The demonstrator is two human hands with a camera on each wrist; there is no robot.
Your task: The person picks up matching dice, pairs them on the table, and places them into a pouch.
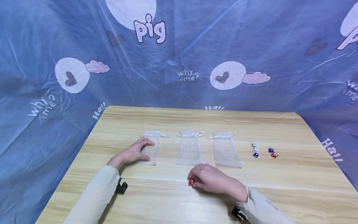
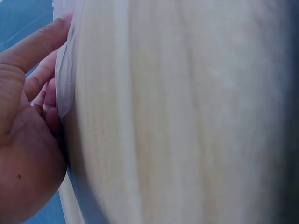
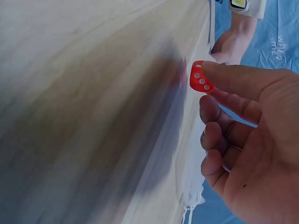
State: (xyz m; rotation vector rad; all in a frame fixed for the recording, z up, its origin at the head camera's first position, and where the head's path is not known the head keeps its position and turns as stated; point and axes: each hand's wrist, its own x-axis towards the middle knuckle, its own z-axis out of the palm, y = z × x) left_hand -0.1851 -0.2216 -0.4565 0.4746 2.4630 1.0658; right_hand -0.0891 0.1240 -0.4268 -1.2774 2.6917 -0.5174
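A red die [image 1: 191, 181] with white pips is pinched between the thumb and index finger of my right hand [image 1: 208, 179], in front of the middle pouch. The right wrist view shows that die [image 3: 198, 78] held near the tabletop, the other fingers loosely bent. On the left, my left hand [image 1: 135, 152] rests across a white sheer drawstring pouch [image 1: 155, 153], thumb and fingers spread over it. The left wrist view catches this pouch's edge [image 2: 67, 70] by the fingers. Two similar flat pouches lie rightward: a middle one [image 1: 188, 151] and a right one [image 1: 227, 151].
On the right of the wooden table [image 1: 179, 119] lie two white dice [image 1: 254, 145], a blue die [image 1: 255, 155], another blue die [image 1: 271, 150] and a red die [image 1: 274, 155]. Blue printed cloth [image 1: 179, 49] hangs around the table's back and sides.
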